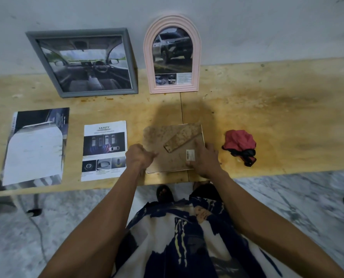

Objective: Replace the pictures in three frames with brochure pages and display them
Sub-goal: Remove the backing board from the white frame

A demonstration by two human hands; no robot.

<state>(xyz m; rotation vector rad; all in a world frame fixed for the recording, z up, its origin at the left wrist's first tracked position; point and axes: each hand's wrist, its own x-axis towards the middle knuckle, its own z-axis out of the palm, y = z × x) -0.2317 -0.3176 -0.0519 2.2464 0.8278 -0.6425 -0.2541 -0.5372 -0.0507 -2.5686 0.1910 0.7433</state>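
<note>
On the table (267, 109), two frames already stand against the wall while the third frame (173, 147) lies face down near us. Our left hand (140, 156), curled, pinches its left edge; our right hand (204, 159) presses flat, so we hold steady and close the backing evenly.

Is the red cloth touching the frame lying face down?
Apart. The head view shows bare table between the red cloth and the face-down frame.

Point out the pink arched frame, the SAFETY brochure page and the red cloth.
pink arched frame (148, 57), head view, on its left rim.
SAFETY brochure page (104, 150), head view, on the middle of the sheet.
red cloth (239, 141), head view, on the red bunched part.
</note>
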